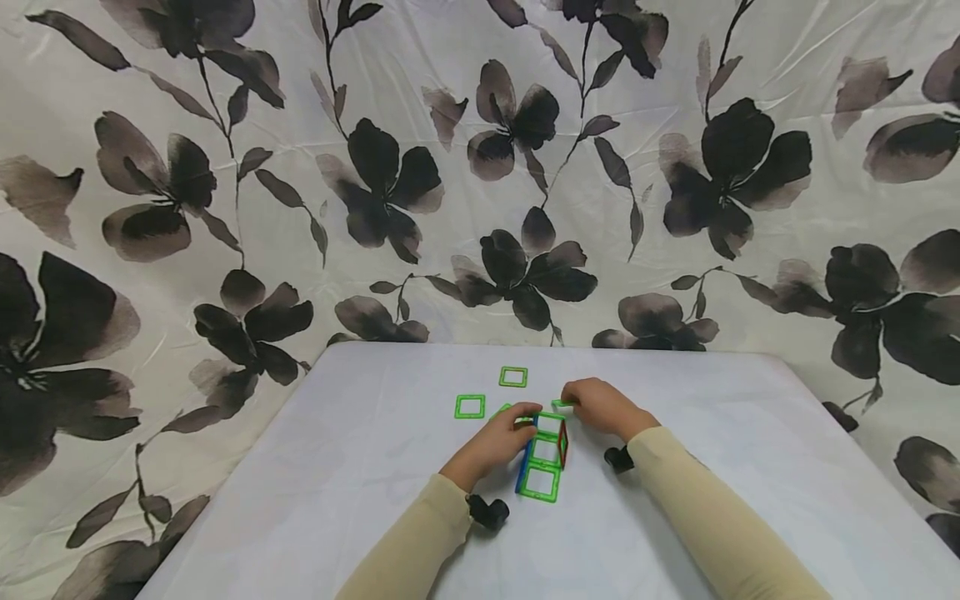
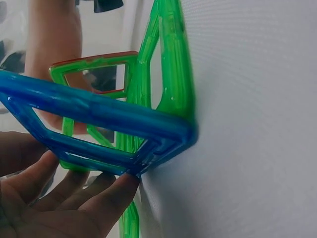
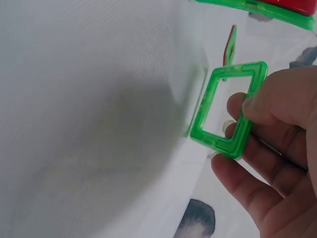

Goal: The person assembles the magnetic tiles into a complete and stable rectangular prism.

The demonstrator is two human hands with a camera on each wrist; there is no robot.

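Observation:
In the head view, my left hand (image 1: 489,446) is at the left side of a structure of square magnetic tiles. Its green squares (image 1: 556,483) lie in a row, with blue tiles (image 1: 520,475) standing along the left and a red tile (image 1: 564,446) upright on the right. The left wrist view shows straight fingertips (image 2: 121,191) touching a blue tile (image 2: 99,106). Just beyond the structure's far right corner, my right hand (image 1: 606,406) pinches a green square tile (image 3: 218,143) by one edge, between thumb and fingers.
Two loose green squares lie on the white table (image 1: 337,467): one farther back (image 1: 504,377), the other to the left (image 1: 457,407). Another green piece (image 1: 502,409) shows partly behind my left hand. Flower-printed cloth (image 1: 420,275) hangs behind the table.

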